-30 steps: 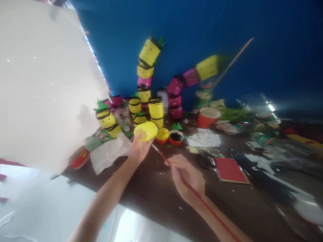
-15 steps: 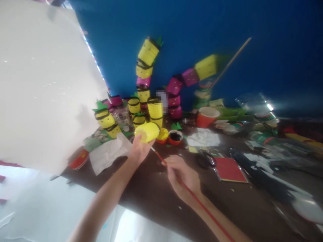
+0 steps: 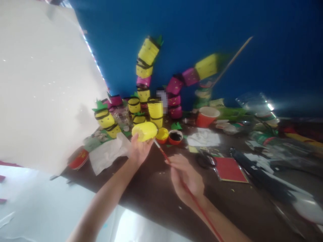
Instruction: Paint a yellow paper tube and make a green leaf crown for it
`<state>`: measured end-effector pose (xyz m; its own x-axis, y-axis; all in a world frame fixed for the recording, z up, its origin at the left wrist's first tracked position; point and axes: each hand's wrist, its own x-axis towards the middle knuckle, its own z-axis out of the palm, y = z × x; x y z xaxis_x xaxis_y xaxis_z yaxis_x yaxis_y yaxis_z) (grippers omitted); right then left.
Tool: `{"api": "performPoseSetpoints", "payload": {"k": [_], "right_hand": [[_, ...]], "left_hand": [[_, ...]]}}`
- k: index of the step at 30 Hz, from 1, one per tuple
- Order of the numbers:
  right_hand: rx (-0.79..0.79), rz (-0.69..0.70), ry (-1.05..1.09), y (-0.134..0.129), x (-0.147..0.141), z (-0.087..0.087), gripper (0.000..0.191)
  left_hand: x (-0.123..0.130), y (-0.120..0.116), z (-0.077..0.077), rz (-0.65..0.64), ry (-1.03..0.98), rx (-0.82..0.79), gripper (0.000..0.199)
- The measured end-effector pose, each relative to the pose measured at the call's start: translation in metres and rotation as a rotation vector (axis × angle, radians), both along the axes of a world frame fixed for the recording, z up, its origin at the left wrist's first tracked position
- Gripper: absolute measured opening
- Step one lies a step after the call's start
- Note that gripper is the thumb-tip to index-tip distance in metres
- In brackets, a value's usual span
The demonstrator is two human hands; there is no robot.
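Since the earlier frame, the yellow cup (image 3: 144, 131) has shifted slightly left and the paintbrush (image 3: 163, 155) tip rightward, suggesting work nearer the cup's right end. The left hand (image 3: 140, 148) cradles the cup in curled fingers near 2 paint pots (image 3: 175, 142); the right hand (image 3: 187, 175) pinches the paintbrush.

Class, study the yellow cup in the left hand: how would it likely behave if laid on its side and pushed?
The yellow cup would probably roll, as its sides are round. It looks light, since the left hand alone supports it. It may be fairly stiff, as no clear dent shows.
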<state>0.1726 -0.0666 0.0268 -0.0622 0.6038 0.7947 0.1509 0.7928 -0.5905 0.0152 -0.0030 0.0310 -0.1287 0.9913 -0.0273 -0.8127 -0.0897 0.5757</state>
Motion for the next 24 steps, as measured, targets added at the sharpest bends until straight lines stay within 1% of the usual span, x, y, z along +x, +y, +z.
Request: {"api": "performPoseSetpoints", "payload": {"k": [4,6,8,10,12,15,17,21,24], "right_hand": [[0.034,-0.021,-0.141,-0.002,0.001,0.001,0.028],[0.047,-0.013,-0.17,0.0,0.003,0.001,0.028],[0.028,-0.03,-0.162,0.005,0.008,0.003,0.026],[-0.04,-0.106,-0.157,0.014,0.015,0.006,0.021],[-0.134,-0.206,-0.197,0.026,0.021,0.011,0.014],[-0.271,-0.304,-0.34,0.046,0.028,0.02,0.011],[-0.285,-0.337,-0.412,0.058,0.03,0.025,0.013],[-0.285,-0.282,-0.549,0.079,0.028,0.032,0.015],[-0.338,-0.224,-0.647,0.09,0.025,0.037,0.015]], "left_hand": [[-0.002,0.003,0.0,0.018,0.012,-0.002,0.034],[-0.004,0.006,0.001,0.055,0.005,-0.046,0.036],[-0.005,0.009,0.002,0.094,-0.027,-0.12,0.04],[-0.008,0.011,0.002,0.115,-0.058,-0.176,0.044],[-0.01,0.011,0.001,0.105,-0.07,-0.193,0.048],[-0.013,0.009,0.0,0.092,-0.062,-0.159,0.052],[-0.014,0.008,-0.001,0.101,-0.052,-0.13,0.051],[-0.014,0.008,-0.001,0.105,-0.046,-0.131,0.051],[-0.013,0.008,0.001,0.107,-0.052,-0.131,0.051]]}}
